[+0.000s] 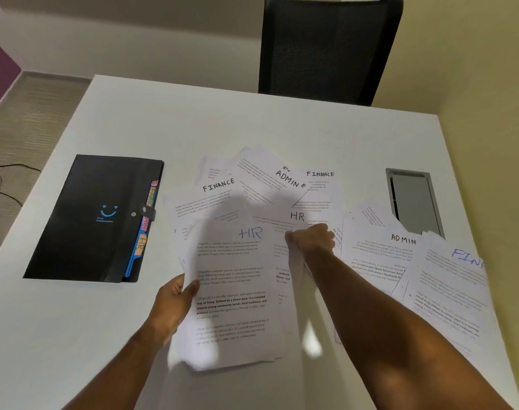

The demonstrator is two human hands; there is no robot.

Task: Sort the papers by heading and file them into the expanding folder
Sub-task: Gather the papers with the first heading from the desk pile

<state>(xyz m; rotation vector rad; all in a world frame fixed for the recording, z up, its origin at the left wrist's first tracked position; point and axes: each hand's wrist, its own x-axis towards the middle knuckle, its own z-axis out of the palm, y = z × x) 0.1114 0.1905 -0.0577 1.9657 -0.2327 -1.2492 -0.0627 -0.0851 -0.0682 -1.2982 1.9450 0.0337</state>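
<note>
The right hand is closed in a grip on the near edge of a sheet headed HR, at the centre of the loose spread of papers. The left hand grips the left edge of a small stack topped by a second HR sheet, thumb on top, the stack raised slightly off the worktop.

The sheet in the right grip lies just right of, and partly under, the held stack. Its long axis runs away from the person, roughly parallel to the stack's. The likely next move is a short leftward transfer onto the stack.

Sheets headed FINANCE and ADMIN lie beyond and to the right, overlapping one another.

The expanding folder lies closed, well apart at the left, its labelled tabs facing the papers. The left hand is nearer to it.
</note>
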